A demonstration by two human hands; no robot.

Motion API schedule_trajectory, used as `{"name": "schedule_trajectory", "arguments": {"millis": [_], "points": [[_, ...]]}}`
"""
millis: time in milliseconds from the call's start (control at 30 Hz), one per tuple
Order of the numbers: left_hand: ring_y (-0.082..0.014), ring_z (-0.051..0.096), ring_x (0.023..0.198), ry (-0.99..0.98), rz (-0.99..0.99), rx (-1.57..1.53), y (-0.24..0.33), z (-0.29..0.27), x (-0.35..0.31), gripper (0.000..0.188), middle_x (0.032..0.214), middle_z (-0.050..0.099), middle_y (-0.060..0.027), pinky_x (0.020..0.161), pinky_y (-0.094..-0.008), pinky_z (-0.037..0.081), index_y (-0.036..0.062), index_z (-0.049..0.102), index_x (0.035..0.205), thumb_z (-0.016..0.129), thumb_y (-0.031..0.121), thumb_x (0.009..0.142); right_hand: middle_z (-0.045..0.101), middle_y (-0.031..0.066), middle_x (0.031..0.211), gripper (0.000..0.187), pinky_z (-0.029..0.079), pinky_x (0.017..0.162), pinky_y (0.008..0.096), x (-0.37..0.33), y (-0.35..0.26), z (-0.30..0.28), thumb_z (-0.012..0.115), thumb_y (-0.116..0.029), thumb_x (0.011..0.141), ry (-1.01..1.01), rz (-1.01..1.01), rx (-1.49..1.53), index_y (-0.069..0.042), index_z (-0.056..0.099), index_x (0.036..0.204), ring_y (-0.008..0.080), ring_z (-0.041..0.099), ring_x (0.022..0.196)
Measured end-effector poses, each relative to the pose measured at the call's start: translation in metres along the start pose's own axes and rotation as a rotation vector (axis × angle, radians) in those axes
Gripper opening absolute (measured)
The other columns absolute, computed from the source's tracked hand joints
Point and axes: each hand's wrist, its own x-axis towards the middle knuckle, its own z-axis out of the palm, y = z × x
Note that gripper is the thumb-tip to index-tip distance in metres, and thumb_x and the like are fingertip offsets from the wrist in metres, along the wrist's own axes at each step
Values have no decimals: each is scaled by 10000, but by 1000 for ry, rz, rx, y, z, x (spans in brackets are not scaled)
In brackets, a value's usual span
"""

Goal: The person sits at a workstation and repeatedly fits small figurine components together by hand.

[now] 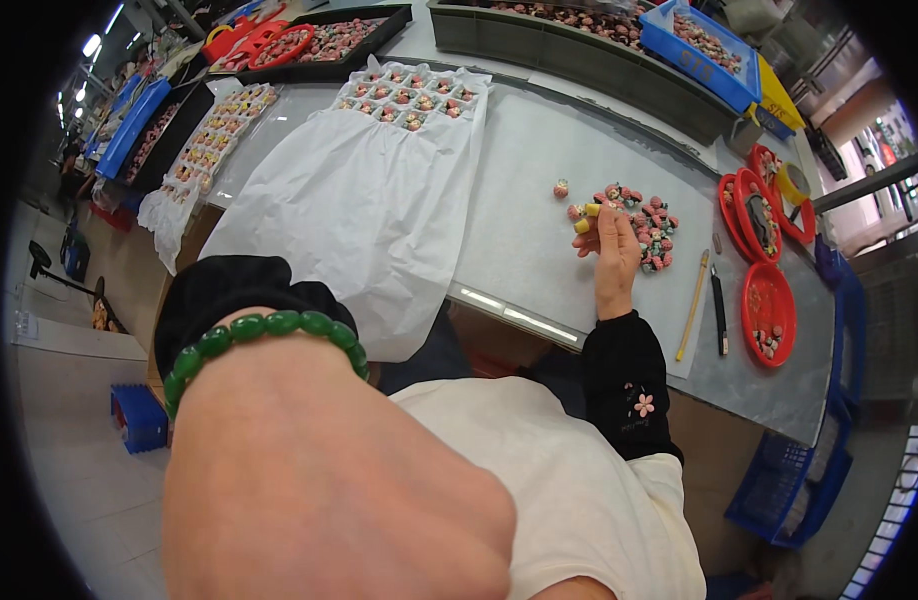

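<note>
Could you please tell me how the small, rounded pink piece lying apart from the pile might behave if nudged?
The small, rounded pink piece may roll or tip, since its outline looks rounded and the pale, flat work surface beside it looks level. It is probably light, being much smaller than the right hand. Its slipperiness is hard to tell.

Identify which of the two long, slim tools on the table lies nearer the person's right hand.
The slender yellow stick-shaped tool lies nearer the right hand; the slim black pen-shaped tool lies farther to the right.
</note>
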Motion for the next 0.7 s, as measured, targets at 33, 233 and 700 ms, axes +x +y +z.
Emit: {"name": "schedule_trajectory", "arguments": {"millis": [33,233,700], "points": [[-72,245,333,8,24,73,2,-1,-3,229,455,264,36,339,-198,166,137,339,509,482,10,634,582,33,764,252,401,497,188,0,1,-3,468,-231,897,52,-21,-66,-3,572,924,72,527,590],[-179,464,481,-138,224,21,-19,-15,-50,192,615,488,-77,425,-272,347,2,470,649,574,138,735,595,62,762,167,432,548,240,19,0,8,587,-106,781,198,-284,-600,9,568,900,132,553,615],[-34,456,663,1043,-709,132,-181,-34,-118,148,781,503,10,564,-179,375,23,500,961,527,115,849,607,124,797,236,473,617,302,52,-10,28,585,-150,773,-124,11,-742,24,582,933,219,586,705]]}}
